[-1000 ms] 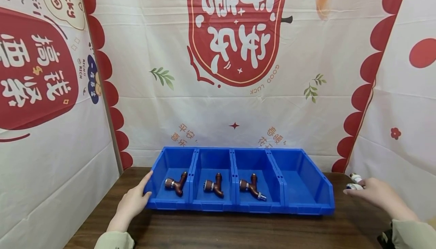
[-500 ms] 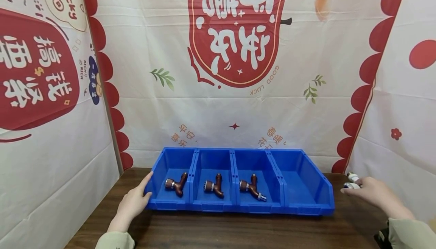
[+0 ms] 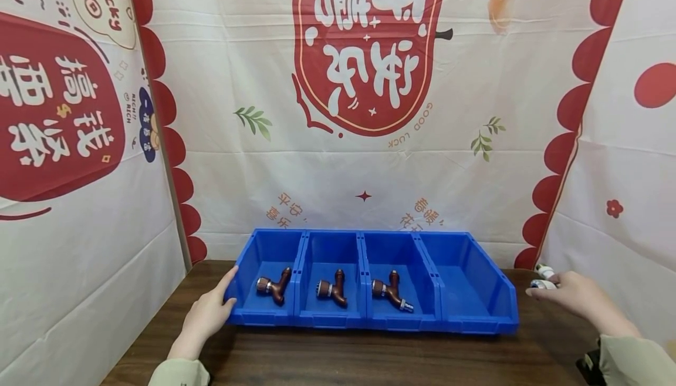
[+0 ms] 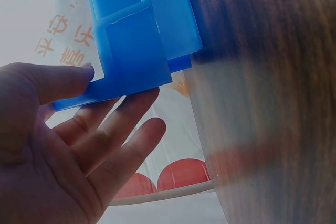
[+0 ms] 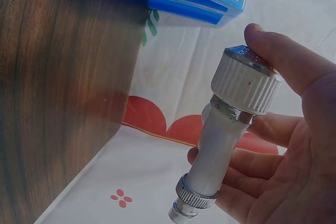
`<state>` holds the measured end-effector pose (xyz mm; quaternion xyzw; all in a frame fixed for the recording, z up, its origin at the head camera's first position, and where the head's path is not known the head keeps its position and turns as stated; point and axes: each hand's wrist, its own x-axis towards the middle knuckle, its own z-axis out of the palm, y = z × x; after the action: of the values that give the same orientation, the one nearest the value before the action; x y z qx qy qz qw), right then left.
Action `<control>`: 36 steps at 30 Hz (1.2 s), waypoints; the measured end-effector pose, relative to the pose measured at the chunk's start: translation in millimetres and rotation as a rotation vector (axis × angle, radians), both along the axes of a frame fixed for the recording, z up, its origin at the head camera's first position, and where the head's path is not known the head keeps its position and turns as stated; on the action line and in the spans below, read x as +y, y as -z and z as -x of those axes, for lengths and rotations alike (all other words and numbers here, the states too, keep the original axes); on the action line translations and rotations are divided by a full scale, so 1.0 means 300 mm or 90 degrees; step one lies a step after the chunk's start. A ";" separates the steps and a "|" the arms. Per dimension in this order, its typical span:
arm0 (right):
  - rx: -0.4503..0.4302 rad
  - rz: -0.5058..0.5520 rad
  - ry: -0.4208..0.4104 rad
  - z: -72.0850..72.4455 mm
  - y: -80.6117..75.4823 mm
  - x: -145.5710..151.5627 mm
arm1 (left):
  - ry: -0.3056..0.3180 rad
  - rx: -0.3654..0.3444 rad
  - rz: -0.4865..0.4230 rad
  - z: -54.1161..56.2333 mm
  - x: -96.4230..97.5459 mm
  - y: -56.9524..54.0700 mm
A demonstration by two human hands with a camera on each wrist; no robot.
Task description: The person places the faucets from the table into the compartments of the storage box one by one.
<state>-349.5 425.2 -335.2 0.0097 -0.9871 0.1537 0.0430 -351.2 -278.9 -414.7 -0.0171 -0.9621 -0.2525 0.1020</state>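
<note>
My left hand (image 3: 206, 314) is at the left end of a blue divided storage bin (image 3: 401, 322). In the left wrist view, the thumb (image 4: 65, 83) lies on one side of the bin's side wall (image 4: 137, 51) and the fingers on the other, pinching it. Out to the right of the bin, my right hand (image 3: 580, 299) holds a white tap (image 5: 212, 148) with a ribbed knob and chrome fittings. Thumb on the knob's end, fingers behind the body. Three brown taps lie one per compartment: a left one (image 3: 273, 286), a middle one (image 3: 333, 288) and one with a metal nozzle (image 3: 392, 290).
The rightmost compartment (image 3: 460, 289) shows its bare blue floor. Under the bin is a dark wood-grain table (image 3: 338, 356). White printed cloth (image 3: 364, 166) hangs behind it and along both sides, close to the table edges.
My right hand has shifted slightly left, toward the bin, with the white tap in its grip. The left hand and the brown taps keep their places.
</note>
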 end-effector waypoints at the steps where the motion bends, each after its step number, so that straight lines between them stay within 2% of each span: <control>1: -0.001 -0.002 0.000 0.002 -0.001 0.000 | 0.000 0.000 0.000 0.000 0.000 0.001; 10: 0.013 -0.008 -0.009 0.012 -0.019 -0.007 | 0.003 0.007 0.002 0.003 0.002 -0.002; 20: -0.013 0.009 -0.002 0.015 -0.048 -0.030 | 0.001 0.006 0.000 0.004 0.000 -0.003; 29: 0.014 0.011 -0.007 0.014 -0.046 -0.041 | -0.001 0.001 0.000 -0.002 -0.001 0.000; 36: -0.016 0.014 -0.004 0.024 -0.049 -0.040 | 0.006 0.007 0.002 0.005 -0.001 0.002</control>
<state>-356.6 413.2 -320.4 0.0104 -0.9859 0.1645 0.0299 -352.8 -279.2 -415.2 -0.0231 -0.9618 -0.2511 0.1060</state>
